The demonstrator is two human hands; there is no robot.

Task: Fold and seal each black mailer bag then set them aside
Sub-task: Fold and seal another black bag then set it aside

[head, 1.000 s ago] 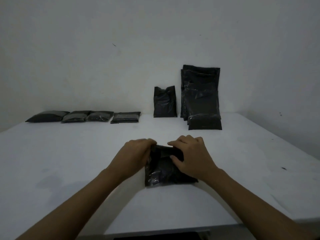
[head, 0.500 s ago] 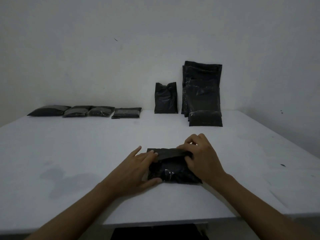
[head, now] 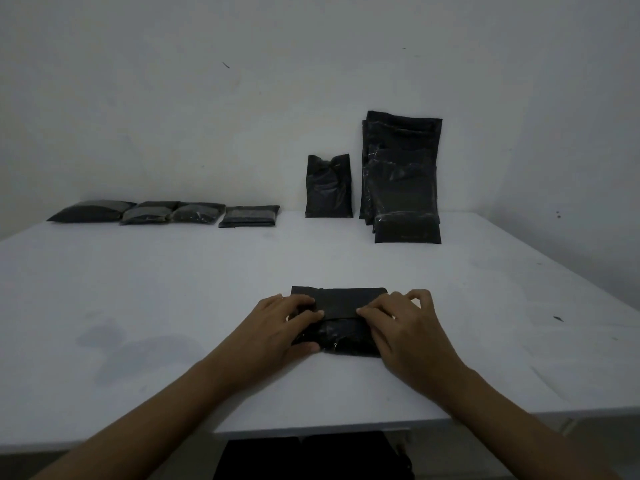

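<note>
Black mailer bag (head: 341,320) lies near the table (head: 173,289) front edge, left hand (head: 282,329) and right hand (head: 403,329) pressing its folded flap with flat, uncurled fingers; looks soft, light, slick, best pinched at the side edges.

— What's in front of me besides the work?
— White table (head: 138,289), plain white wall (head: 173,116) behind it.
— Marks?
— Dark streak (head: 226,65) on the wall, faint stain (head: 114,344) on my left, small dark speck (head: 558,319) on my right.
</note>
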